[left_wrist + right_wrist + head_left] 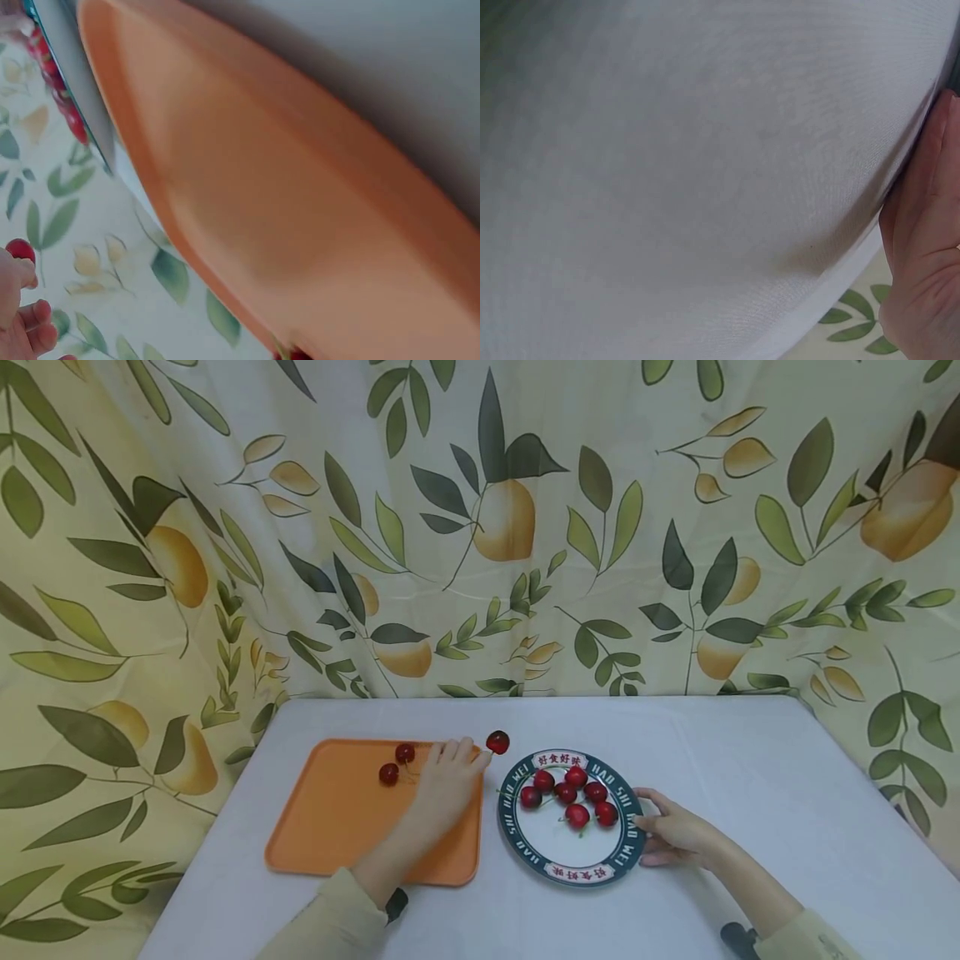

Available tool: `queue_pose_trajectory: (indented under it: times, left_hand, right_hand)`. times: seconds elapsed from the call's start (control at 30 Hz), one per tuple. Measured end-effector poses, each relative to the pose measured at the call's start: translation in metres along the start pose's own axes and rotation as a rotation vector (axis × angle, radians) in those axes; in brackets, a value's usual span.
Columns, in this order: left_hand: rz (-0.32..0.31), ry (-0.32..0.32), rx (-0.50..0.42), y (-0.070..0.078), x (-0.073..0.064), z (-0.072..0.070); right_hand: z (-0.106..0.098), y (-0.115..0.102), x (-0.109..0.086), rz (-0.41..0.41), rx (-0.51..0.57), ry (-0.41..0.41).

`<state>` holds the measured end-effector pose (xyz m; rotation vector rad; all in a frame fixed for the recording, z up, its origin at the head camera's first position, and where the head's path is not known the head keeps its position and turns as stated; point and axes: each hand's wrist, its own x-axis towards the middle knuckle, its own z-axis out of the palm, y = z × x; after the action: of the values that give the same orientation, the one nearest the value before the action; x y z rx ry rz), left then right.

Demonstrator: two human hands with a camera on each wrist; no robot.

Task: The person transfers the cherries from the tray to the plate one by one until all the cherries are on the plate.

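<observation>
Above the right edge of the orange tray (337, 818), my left hand (442, 785) pinches a dark red cherry (497, 742) between thumb and fingers, perhaps by its stem. In the left wrist view the same cherry (20, 250) shows at the fingertips. Two more cherries (388, 774) lie in the tray near its far side. To the right stands a round plate (517, 843) with a dark blue lettered rim, bearing several red cherries (577, 816). My right hand (678, 831) holds the plate's right rim, with the thumb on top; its lower fingers are partly hidden.
A white cloth covers the table (750, 760). Behind the table hangs a curtain (615, 610) printed with leaves and orange fruit. Tray and plate stand side by side with a narrow gap between them.
</observation>
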<state>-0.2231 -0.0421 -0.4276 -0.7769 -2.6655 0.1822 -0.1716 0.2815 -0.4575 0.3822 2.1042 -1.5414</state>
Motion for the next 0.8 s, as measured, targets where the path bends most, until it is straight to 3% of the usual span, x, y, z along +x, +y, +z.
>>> queue_pose_trajectory:
  times: [0.27,0.5,0.8]
  left_hand:
    - [0.069,-0.114,0.008,0.039,0.006,-0.007]
    - [0.179,-0.05,-0.029,0.066,0.008,-0.004]
    - [0.293,-0.077,-0.004,0.092,0.006,-0.002]
  right_hand:
    - [0.0,0.001,0.002,0.003,0.015,0.003]
    - [0.0,0.0,0.002,0.001,0.003,0.009]
    - [0.0,0.001,0.0,-0.009,0.015,-0.01]
